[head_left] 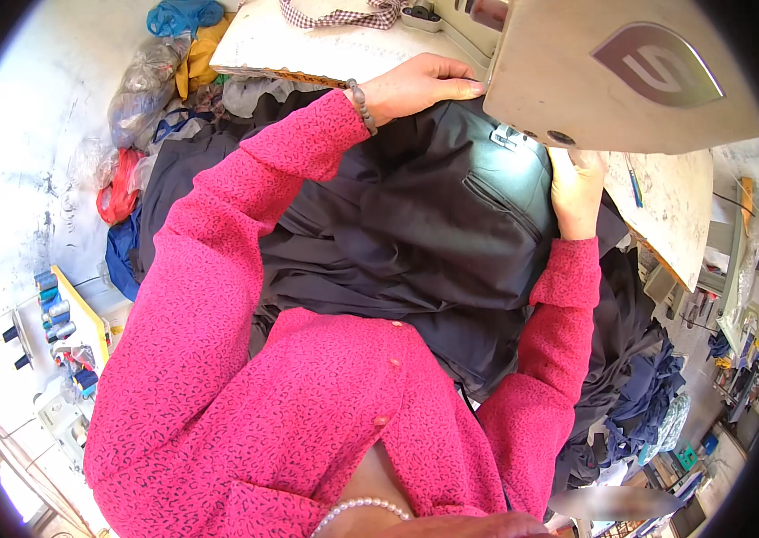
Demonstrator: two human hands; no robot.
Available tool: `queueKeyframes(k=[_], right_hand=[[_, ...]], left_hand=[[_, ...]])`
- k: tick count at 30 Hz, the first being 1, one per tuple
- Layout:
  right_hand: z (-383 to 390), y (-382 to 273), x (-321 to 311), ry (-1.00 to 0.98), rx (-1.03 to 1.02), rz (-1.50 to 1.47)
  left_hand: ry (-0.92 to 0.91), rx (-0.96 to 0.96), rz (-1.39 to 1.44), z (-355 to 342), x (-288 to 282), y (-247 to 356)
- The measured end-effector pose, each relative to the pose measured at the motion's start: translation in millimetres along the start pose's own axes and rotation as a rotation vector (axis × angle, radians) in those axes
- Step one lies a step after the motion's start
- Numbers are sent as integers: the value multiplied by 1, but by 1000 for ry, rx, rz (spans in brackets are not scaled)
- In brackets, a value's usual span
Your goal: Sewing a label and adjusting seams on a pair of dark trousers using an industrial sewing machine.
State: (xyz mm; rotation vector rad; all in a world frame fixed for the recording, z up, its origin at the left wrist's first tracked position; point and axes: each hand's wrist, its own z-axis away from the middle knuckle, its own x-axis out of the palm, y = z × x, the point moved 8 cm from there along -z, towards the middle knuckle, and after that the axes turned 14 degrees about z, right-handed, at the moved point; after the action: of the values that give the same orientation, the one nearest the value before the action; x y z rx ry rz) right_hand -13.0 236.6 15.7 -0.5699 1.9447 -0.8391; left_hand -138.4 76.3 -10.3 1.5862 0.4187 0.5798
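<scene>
A dark garment (397, 215) with a slit-like welt pocket (500, 204) lies bunched across my lap and up to the sewing machine (630, 81). Its upper part is lit by the machine's lamp, near the metal presser foot (507, 137). My left hand (424, 87) pinches the garment's top edge, thumb stretched toward the machine head. On the other side, my right hand (577, 193) rests against the garment's right edge. The machine head covers most of that hand's fingers, so its grip is hidden. The needle is hidden too.
A pale worktable (308, 45) extends behind the machine, with a checked cloth strip (344, 13) on it. A small blue-handled tool (635, 184) lies right of the machine. Plastic bags (142, 90) pile up at left. Thread spools (52, 309) stand lower left; dark clothes (648, 394) heap at right.
</scene>
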Motion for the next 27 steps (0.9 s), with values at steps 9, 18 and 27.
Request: queueKeyframes(k=[9, 18, 27], right_hand=[[-1, -1, 5, -26, 42, -114], [4, 4, 1, -55, 85, -139], [60, -43, 5, -345, 49, 112]], left_hand=[[131, -266, 200, 27, -35, -58], [160, -305, 279, 83, -52, -120], [483, 120, -229, 132, -121, 130]])
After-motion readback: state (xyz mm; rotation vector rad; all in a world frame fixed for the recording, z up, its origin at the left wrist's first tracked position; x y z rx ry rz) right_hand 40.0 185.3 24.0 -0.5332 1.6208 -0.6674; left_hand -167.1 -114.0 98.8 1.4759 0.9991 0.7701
